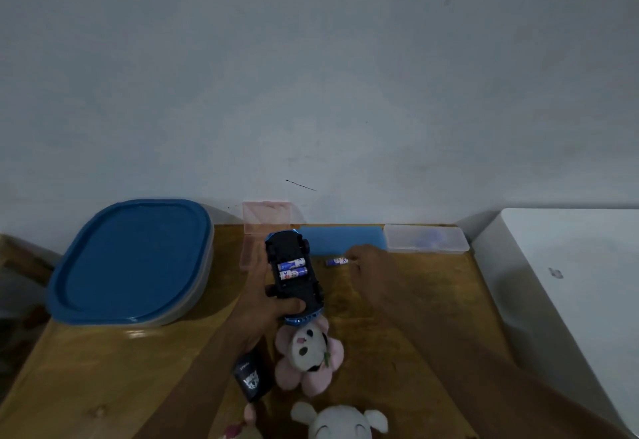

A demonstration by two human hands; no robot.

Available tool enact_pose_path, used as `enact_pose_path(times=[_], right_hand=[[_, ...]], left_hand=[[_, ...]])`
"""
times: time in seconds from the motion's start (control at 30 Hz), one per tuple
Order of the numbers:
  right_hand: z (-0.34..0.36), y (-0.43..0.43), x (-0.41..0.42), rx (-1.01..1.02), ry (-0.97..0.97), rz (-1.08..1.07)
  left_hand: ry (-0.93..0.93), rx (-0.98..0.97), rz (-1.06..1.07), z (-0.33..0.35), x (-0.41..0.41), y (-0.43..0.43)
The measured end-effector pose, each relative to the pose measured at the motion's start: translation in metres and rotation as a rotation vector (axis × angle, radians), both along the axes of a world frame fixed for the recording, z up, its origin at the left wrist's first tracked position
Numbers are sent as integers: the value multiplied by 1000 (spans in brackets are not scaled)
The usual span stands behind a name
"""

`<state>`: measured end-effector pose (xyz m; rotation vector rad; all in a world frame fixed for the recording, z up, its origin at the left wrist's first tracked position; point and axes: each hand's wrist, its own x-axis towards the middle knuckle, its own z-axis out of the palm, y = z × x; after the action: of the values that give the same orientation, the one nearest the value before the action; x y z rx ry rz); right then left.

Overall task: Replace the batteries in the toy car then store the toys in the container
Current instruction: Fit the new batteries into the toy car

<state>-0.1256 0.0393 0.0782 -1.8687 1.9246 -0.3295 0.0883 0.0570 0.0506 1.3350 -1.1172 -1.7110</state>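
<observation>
My left hand (266, 303) holds the blue toy car (294, 276) upside down above the wooden table (103, 369). Its black underside faces up and the open battery bay shows two batteries (293, 268) side by side. My right hand (370, 262) reaches over the table behind the car, fingertips pinching the end of a third battery (336, 261) that lies on the wood. The container (131, 262), a large clear tub with a blue lid shut on it, stands at the back left.
A pink plush panda (307, 355), a white plush (340, 421) and a small dark box (250, 378) lie near the front edge. A pink clear case (266, 220), a blue flat box (342, 239) and a clear case (427, 238) line the wall. White furniture (570, 283) borders the right.
</observation>
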Motion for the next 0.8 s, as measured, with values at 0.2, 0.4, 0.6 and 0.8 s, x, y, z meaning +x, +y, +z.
enact_pose_path(times=[0.2, 0.4, 0.6, 0.8], right_hand=[[-25, -20, 12, 104, 187, 158], [-31, -25, 18, 102, 347, 244], [-26, -21, 15, 95, 361, 232], [-5, -6, 8, 54, 36, 31]], left_hand=[[-11, 22, 8, -7, -7, -11], [-47, 14, 3, -12, -9, -16], [-50, 19, -11, -11, -11, -17], [-28, -29, -19, -3, -10, -10]])
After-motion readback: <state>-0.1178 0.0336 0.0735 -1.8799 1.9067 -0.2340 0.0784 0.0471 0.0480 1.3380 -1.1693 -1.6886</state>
